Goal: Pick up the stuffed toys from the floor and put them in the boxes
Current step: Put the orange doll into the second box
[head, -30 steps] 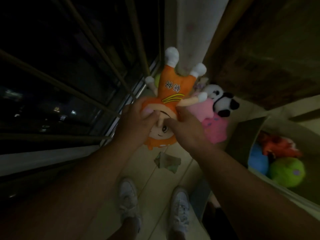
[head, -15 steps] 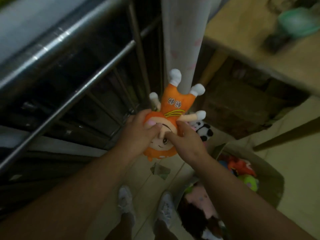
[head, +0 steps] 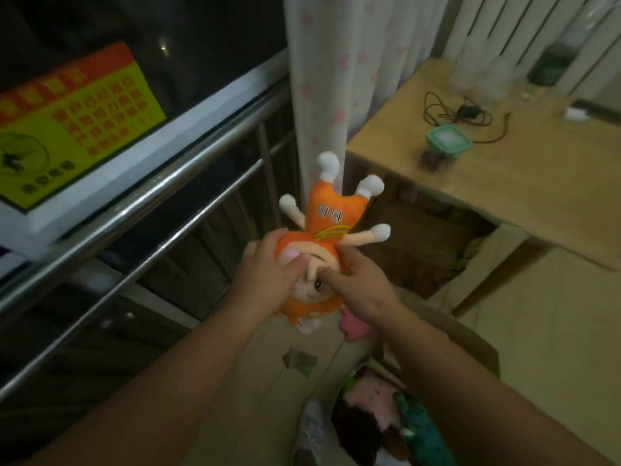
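Note:
An orange stuffed doll with white hands and feet hangs upside down in mid-air in front of me. My left hand grips the left side of its head and my right hand grips the right side, thumbs on its face. A pink stuffed toy lies on the floor just under my right hand. At the bottom right a cardboard box holds a dark-haired doll and a green toy.
A steel railing and a window run along the left. A pale curtain hangs behind the doll. At the right stands a wooden table with a green-lidded jar and a black cable. My white shoe is on the tiled floor.
The view has lifted: the table top and window sign have come into sight. The doll has stayed held upside down in both hands, raised higher above the floor toys.

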Demonstrator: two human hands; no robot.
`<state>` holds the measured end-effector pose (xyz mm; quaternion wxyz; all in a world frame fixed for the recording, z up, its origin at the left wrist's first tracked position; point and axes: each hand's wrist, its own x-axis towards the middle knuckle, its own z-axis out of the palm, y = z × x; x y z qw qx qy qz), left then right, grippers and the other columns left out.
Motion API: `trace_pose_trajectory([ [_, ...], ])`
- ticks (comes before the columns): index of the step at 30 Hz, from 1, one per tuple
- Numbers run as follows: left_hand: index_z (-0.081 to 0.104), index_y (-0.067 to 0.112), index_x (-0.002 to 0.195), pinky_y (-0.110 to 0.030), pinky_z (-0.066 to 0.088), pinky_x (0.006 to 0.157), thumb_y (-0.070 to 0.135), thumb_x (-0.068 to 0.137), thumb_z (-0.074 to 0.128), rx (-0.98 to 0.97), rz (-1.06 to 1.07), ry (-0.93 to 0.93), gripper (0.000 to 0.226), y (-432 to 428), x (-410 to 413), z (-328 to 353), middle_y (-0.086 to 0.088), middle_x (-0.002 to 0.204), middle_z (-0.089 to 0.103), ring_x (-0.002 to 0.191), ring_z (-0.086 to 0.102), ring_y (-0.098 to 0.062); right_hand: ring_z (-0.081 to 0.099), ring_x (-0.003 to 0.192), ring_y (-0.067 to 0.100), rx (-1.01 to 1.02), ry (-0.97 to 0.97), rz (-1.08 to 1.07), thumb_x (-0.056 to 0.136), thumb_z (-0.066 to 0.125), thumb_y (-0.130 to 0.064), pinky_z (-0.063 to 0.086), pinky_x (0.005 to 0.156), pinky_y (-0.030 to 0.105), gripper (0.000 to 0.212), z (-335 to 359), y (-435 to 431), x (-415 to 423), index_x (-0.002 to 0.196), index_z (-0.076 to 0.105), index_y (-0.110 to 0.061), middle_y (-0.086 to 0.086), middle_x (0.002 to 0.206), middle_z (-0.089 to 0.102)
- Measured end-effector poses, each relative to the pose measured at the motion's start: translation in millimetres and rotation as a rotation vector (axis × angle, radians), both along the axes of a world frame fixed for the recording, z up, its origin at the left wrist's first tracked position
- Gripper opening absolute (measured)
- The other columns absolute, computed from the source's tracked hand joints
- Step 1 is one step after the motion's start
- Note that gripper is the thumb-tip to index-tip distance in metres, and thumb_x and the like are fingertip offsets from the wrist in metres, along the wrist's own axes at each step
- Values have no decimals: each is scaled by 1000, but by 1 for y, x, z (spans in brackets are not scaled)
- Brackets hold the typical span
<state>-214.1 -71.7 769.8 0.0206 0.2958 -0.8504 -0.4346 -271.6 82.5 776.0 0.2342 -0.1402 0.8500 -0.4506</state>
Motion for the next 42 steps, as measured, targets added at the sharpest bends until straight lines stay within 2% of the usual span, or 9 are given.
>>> trace_pose_trajectory([
  [3, 39, 43, 134, -44, 46, 97, 55, 80, 61, -3, -11, 24, 59, 20, 16, 0, -4, 137, 38, 118, 50, -25, 48, 99, 10, 24, 30, -23, 89, 61, -36, 42, 83, 28, 54, 8, 22, 18, 138, 46, -20, -8, 108, 47],
  [7, 39, 42, 134, -40, 47, 93, 54, 82, 59, 23, -34, 33, 57, 58, 47, 1, -2, 137, 38, 117, 49, -23, 49, 101, 8, 34, 24, -47, 89, 62, -35, 39, 81, 25, 53, 15, 59, 50, 138, 46, -22, -12, 108, 46],
  [11, 40, 41, 133, -41, 46, 95, 55, 81, 58, 2, -91, 26, 56, 98, 71, 8, -4, 135, 41, 118, 49, -26, 50, 95, 9, 40, 10, -100, 88, 63, -37, 43, 79, 28, 51, 24, 102, 82, 135, 49, -24, -10, 107, 49],
  [18, 40, 38, 137, -40, 43, 97, 53, 81, 59, 2, -214, 16, 61, 172, 55, 21, -5, 139, 39, 123, 47, -27, 58, 102, 16, 65, 16, -205, 88, 61, -39, 50, 84, 34, 47, 36, 180, 89, 131, 50, -24, -5, 116, 58],
  [22, 40, 41, 134, -42, 44, 98, 57, 81, 57, 2, -278, 32, 58, 220, 28, 24, -4, 135, 43, 120, 48, -27, 55, 100, 16, 113, 45, -241, 87, 61, -41, 45, 73, 29, 54, 37, 233, 62, 136, 48, -25, 0, 123, 59],
  [26, 41, 46, 128, -47, 46, 95, 65, 77, 52, -36, -296, -1, 56, 267, -9, 18, -1, 131, 50, 117, 52, -26, 56, 109, 20, 149, 28, -246, 84, 62, -45, 49, 86, 37, 62, 27, 287, 21, 140, 44, -27, 2, 130, 56],
  [33, 44, 40, 132, -37, 46, 93, 61, 78, 58, 32, -194, -42, 59, 363, -82, -9, -1, 132, 51, 116, 52, -23, 59, 100, 17, 176, -8, -120, 83, 61, -47, 52, 81, 36, 49, 1, 378, -71, 128, 52, -31, -3, 116, 61],
  [36, 43, 38, 134, -29, 37, 89, 56, 82, 58, 17, -156, -76, 57, 396, -104, -20, -1, 133, 50, 121, 45, -23, 59, 101, 18, 198, -43, -73, 83, 63, -44, 51, 81, 35, 47, -12, 405, -100, 127, 53, -31, -2, 116, 62],
  [42, 43, 39, 133, -39, 50, 92, 58, 82, 57, 71, -106, -159, 56, 423, -125, -32, -2, 132, 51, 113, 54, -24, 56, 110, 22, 253, -68, -20, 85, 61, -41, 48, 88, 37, 48, -25, 428, -135, 131, 52, -29, -2, 119, 59],
])
